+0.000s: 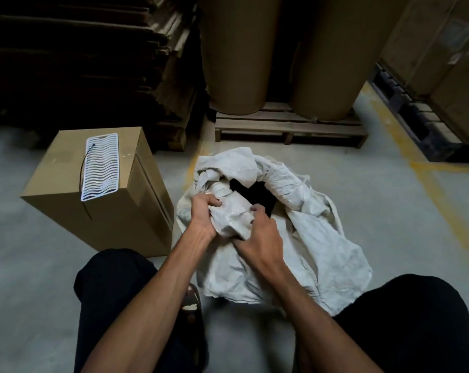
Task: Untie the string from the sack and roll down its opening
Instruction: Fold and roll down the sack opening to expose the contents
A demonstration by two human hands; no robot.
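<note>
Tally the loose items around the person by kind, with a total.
Off-white cloth sack, mouth open, both hands gripping its rim: 1
Brown cardboard box: 1
White wavy plastic grid on the box: 1
Tall brown paper rolls: 2
Total: 5

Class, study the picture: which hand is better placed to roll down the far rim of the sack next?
The left hand, probably: it grips the sack higher up, nearer the unrolled far rim, while the right hand holds the near fold.

Both forearms are bare to the elbow, no sleeves showing, and neither the left hand (202,214) nor the right hand (263,235) wears a glove, ring or watch. Black trousers (413,327) cover both knees — a dark sandal (191,305) with pale markings shows between them.
</note>
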